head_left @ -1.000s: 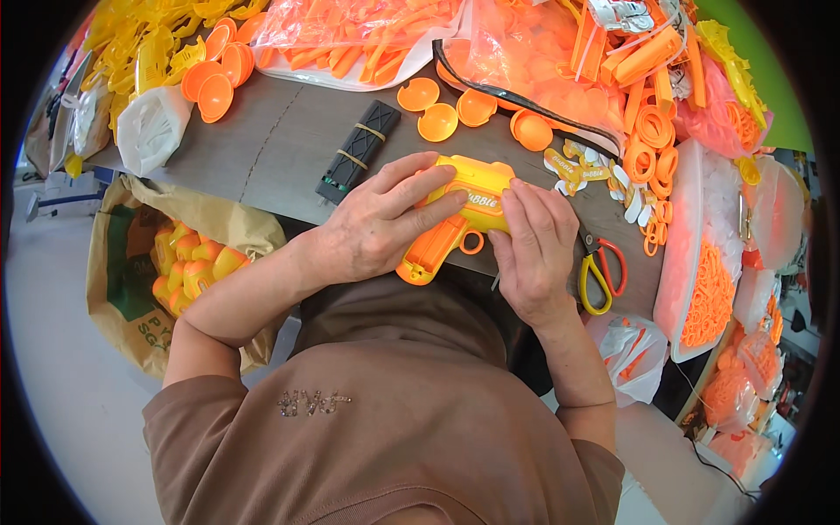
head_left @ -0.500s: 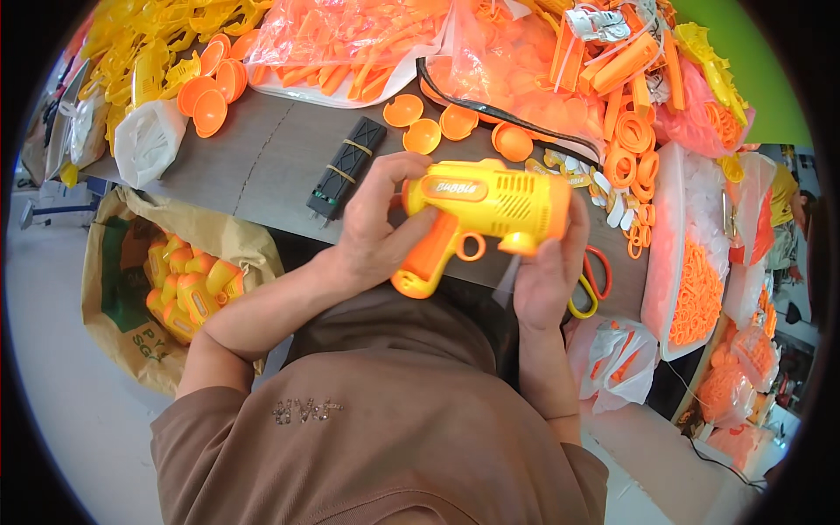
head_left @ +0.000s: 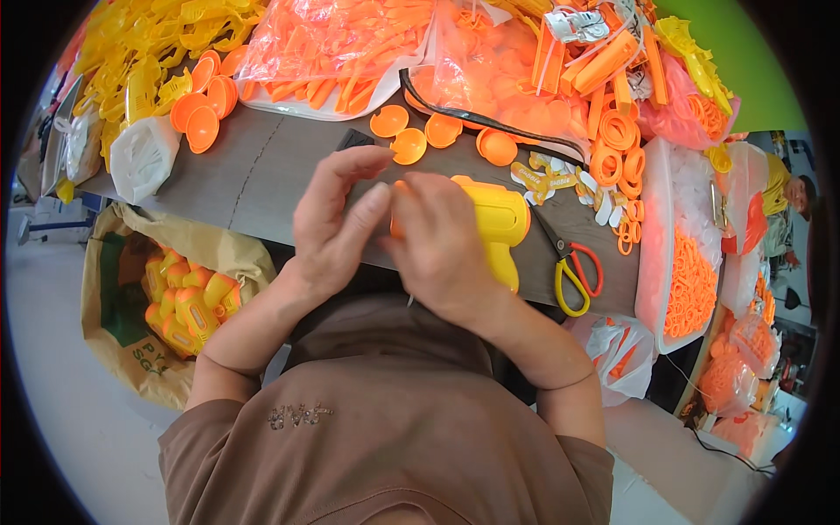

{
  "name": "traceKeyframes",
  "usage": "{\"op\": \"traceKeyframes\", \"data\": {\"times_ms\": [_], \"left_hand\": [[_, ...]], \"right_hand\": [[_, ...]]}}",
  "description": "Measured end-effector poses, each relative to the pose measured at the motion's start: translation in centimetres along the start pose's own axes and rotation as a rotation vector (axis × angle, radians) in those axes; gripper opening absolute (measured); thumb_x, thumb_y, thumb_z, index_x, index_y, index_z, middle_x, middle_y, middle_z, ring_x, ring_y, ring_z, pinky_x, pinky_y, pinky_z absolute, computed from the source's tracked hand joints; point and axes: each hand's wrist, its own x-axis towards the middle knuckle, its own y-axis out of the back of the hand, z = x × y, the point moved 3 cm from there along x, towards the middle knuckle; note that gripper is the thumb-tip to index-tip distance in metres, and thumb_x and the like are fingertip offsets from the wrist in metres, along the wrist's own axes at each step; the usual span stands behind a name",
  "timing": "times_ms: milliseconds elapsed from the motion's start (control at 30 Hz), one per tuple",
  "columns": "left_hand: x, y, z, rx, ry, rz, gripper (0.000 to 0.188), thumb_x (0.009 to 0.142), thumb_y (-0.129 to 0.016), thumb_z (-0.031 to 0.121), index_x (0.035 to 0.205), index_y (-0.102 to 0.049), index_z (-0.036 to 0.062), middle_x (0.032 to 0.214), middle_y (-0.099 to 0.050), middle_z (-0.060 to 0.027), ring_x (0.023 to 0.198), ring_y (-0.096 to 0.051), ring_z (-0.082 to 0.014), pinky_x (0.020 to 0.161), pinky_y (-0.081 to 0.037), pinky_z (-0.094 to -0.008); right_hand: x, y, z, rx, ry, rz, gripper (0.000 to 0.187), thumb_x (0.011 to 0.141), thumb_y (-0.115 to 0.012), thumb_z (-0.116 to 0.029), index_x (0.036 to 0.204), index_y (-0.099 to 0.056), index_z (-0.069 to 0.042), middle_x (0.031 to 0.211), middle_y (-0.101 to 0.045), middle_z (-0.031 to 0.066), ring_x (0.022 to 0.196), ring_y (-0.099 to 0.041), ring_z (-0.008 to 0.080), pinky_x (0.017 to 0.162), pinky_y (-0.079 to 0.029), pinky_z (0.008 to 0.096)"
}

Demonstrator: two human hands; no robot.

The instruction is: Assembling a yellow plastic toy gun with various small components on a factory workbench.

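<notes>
A yellow and orange toy bubble gun [head_left: 497, 217] is in my right hand [head_left: 446, 249], whose fingers wrap over its left part. Its grip points down on the right side, and an orange end shows left of my fingers. Beside that end is my left hand [head_left: 337, 214], cupped with thumb and fingers apart and nothing visible between them. Behind the left fingers lies a black oblong part [head_left: 354, 138], mostly hidden. Scissors [head_left: 573, 278] with red and yellow handles rest on the table to the right of the gun.
Orange cups [head_left: 409, 146] and small stickers [head_left: 547, 179] lie behind my hands. Bags of orange parts [head_left: 350, 52] and yellow shells [head_left: 166, 44] line the back. A tub of orange rings [head_left: 691, 284] stands right; a paper bag of yellow-orange parts [head_left: 114, 289] stands left. Another person [head_left: 779, 192] appears far right.
The bubble gun has turned round, so its grip now sits on the right. My left hand has let go of the grip; my right hand has moved left over the gun. The scissors' blades are now uncovered.
</notes>
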Motion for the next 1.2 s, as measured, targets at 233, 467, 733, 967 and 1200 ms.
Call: {"op": "traceKeyframes", "data": {"times_ms": [233,467,733,967,1200], "left_hand": [[1.4,-3.0,1.8,0.645,-0.387,-0.331,0.053,0.069,-0.076,0.017,0.116,-0.056,0.0029,0.109,-0.058,-0.0144,0.100,-0.055,-0.0309,0.091,-0.041,-0.0397],[1.8,-2.3,0.1,0.620,-0.324,-0.438,0.047,0.068,-0.073,0.009,0.112,-0.059,0.0023,0.112,-0.056,-0.0135,0.099,-0.054,-0.0309,0.088,-0.042,-0.0409],[1.9,-1.8,-0.3,0.542,-0.336,-0.422,0.054,0.067,-0.074,0.008,0.117,-0.056,0.0002,0.111,-0.056,-0.0144,0.101,-0.054,-0.0335,0.090,-0.043,-0.0424],[1.9,-2.1,-0.4,0.533,-0.390,-0.477,0.054,0.071,-0.073,0.011,0.122,-0.056,0.0029,0.115,-0.057,-0.0143,0.105,-0.054,-0.0337,0.094,-0.043,-0.0430],[1.8,-2.1,-0.8,0.522,-0.401,-0.485,0.053,0.073,-0.072,0.012,0.123,-0.058,0.0061,0.114,-0.058,-0.0135,0.107,-0.054,-0.0335,0.095,-0.043,-0.0432]], "right_hand": [[7.0,6.3,13.3,-0.422,-0.271,0.190,0.022,0.085,-0.061,-0.021,0.092,-0.059,0.000,0.087,-0.059,0.0141,0.080,-0.061,0.0301,0.073,-0.048,0.0419],[6.0,5.1,16.4,-0.646,-0.276,-0.014,0.021,0.087,-0.057,-0.021,0.082,-0.058,0.000,0.083,-0.060,0.0165,0.072,-0.060,0.0324,0.064,-0.048,0.0420],[0.6,9.4,9.1,0.993,-0.721,0.061,0.018,0.091,-0.053,-0.016,0.087,-0.061,0.000,0.069,-0.057,0.0031,0.052,-0.052,0.0070,0.048,-0.043,0.0211],[-2.2,5.6,5.6,0.739,-0.839,-0.083,0.012,0.091,-0.052,-0.009,0.087,-0.058,0.001,0.069,-0.056,0.0017,0.052,-0.050,0.0053,0.049,-0.041,0.0196],[-2.2,6.2,5.1,0.229,-0.626,0.000,0.010,0.090,-0.056,-0.007,0.083,-0.056,0.001,0.062,-0.049,-0.0034,0.056,-0.041,0.0028,0.050,-0.035,0.0212]]}}
